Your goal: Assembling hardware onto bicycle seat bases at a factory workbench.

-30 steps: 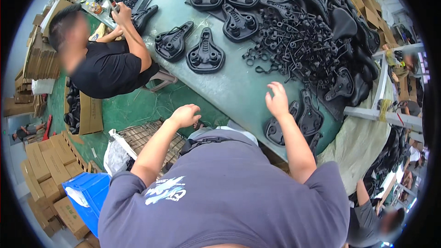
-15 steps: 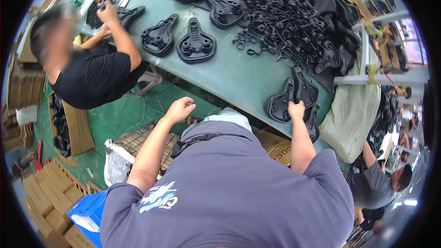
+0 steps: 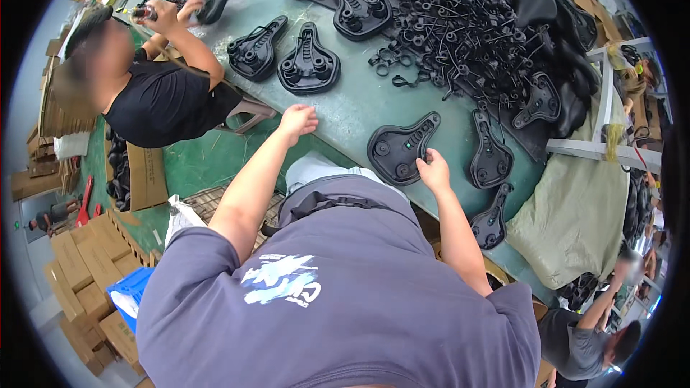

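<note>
Just left of the right hand [image 3: 433, 171], a saddle [image 3: 392, 145] is clamped by its edge, the fingertips apparently part-hidden; its black, round-socketed underside is turned up. Farther left, the left hand [image 3: 298, 122] is held loosely unclenched.

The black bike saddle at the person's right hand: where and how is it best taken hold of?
Probably by its narrow nose, with the right hand coming from the right, thumb and fingers across it. The saddle shows its hollow underside; the nose tapers away and to the right, slim enough to pinch, while the rear spreads wide.
</note>
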Demonstrator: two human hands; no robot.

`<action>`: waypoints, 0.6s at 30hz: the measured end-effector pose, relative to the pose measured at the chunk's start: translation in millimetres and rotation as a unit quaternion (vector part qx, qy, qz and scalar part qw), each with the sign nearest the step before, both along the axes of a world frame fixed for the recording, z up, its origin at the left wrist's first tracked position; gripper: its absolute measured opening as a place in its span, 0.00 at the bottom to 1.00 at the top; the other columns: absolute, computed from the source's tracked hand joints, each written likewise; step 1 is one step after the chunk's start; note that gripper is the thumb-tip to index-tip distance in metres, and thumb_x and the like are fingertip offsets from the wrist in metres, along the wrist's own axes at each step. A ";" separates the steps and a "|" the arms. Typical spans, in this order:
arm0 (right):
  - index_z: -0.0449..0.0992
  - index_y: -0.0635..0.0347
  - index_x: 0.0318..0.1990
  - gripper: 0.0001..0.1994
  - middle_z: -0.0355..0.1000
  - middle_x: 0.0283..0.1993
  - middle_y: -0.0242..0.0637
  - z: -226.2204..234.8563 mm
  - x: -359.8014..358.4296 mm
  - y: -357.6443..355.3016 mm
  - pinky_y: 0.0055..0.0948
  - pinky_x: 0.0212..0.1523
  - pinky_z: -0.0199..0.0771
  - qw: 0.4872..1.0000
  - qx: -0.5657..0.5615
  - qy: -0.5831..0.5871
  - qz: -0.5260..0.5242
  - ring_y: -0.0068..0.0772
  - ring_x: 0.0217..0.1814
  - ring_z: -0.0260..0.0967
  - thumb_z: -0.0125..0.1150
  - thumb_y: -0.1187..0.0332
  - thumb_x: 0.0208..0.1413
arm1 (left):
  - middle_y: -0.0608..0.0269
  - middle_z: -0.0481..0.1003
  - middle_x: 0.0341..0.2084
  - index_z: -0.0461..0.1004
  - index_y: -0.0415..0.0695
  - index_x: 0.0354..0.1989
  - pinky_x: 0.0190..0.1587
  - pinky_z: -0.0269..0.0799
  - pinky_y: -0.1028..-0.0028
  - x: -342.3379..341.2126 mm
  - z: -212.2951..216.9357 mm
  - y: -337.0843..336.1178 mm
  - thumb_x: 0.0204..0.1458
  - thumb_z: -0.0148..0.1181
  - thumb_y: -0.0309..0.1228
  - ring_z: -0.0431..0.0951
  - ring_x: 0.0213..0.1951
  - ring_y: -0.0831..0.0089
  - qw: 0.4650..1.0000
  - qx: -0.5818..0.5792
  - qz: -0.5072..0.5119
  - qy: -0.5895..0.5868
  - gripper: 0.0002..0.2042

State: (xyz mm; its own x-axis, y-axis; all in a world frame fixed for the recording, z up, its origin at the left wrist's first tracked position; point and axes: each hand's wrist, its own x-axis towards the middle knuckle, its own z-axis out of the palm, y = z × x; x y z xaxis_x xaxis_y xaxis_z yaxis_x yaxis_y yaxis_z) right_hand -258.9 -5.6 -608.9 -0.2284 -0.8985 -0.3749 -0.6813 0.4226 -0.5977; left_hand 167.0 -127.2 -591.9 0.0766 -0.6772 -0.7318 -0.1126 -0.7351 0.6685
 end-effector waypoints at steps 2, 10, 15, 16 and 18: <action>0.77 0.68 0.62 0.28 0.82 0.52 0.50 1.1 -0.9 -2.9 0.38 0.56 0.79 0.999 0.009 -0.027 0.014 0.45 0.54 0.81 0.72 0.61 0.56 | 0.44 0.75 0.58 0.64 0.34 0.67 0.55 0.82 0.58 1.6 -13.8 -16.6 0.68 0.59 0.37 0.81 0.55 0.53 0.981 0.040 0.171 0.080 0.26; 0.74 0.69 0.64 0.34 0.82 0.51 0.51 -34.0 -26.8 22.1 0.40 0.54 0.80 0.984 0.097 -0.151 -0.019 0.46 0.52 0.81 0.74 0.54 0.56 | 0.31 0.68 0.63 0.60 0.30 0.68 0.61 0.79 0.49 13.5 -52.8 -67.7 0.73 0.48 0.38 0.77 0.59 0.42 0.888 0.042 0.380 0.254 0.25; 0.72 0.65 0.67 0.27 0.79 0.43 0.42 -31.9 -6.0 23.8 0.30 0.30 0.78 0.972 0.104 -0.196 -0.076 0.29 0.29 0.78 0.70 0.65 0.62 | 0.41 0.81 0.44 0.72 0.30 0.55 0.48 0.85 0.52 -3.8 -55.8 -88.1 0.71 0.47 0.35 0.86 0.40 0.47 0.923 0.021 0.358 0.142 0.18; 0.72 0.66 0.65 0.26 0.79 0.44 0.41 -42.6 -5.6 27.7 0.30 0.30 0.79 0.980 0.072 -0.176 -0.056 0.29 0.28 0.78 0.70 0.67 0.62 | 0.41 0.81 0.44 0.72 0.30 0.55 0.48 0.85 0.52 -2.0 -54.6 -93.2 0.71 0.47 0.35 0.86 0.40 0.47 0.925 0.027 0.352 0.143 0.18; 0.72 0.66 0.64 0.25 0.80 0.45 0.40 -37.8 5.6 20.3 0.30 0.32 0.79 0.989 0.039 -0.133 -0.045 0.29 0.29 0.78 0.69 0.68 0.62 | 0.44 0.82 0.41 0.72 0.32 0.51 0.42 0.86 0.54 18.7 -62.6 -106.4 0.69 0.48 0.35 0.86 0.35 0.51 0.931 -0.010 0.353 0.089 0.17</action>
State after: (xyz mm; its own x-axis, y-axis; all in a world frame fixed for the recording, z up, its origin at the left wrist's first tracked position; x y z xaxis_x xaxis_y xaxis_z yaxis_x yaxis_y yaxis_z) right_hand -253.3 14.7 -646.7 -0.1905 -0.8451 -0.4994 -0.4610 0.5262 -0.7145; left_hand 185.7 -233.6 -654.5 0.3866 -0.5172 -0.7636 0.5079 -0.5717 0.6443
